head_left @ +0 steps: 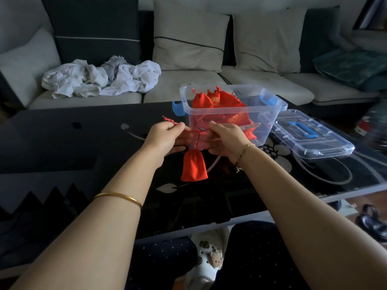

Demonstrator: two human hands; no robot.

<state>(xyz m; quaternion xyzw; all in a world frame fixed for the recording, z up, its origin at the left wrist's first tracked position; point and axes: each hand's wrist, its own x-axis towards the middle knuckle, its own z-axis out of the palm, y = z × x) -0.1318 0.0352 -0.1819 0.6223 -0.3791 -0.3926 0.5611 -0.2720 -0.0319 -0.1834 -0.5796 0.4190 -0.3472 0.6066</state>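
Above the middle of the dark table (83, 143), near its front edge, a small red bag (193, 166) hangs in the air between two hands. It does not seem to touch the table. The bag hangs straight down, with its tied neck at the top and its flat bottom at the low end.

The left hand (165, 137) pinches the red string (170, 120) between thumb and fingers, and a loose end sticks up to the left. The right hand (227, 141) has its fingers curled and holds the string on the other side, close to the bag's neck. So the bag lies just below both grips, and the string runs side to side between them.

A clear box (270, 114) stands just behind the right hand, toward the table's back edge, with other red bags (217, 103) inside. Its lid (326, 143) lies flat by the right edge.

I think the hands will pull apart sideways to close the neck. After that the right hand is nearer to the box.
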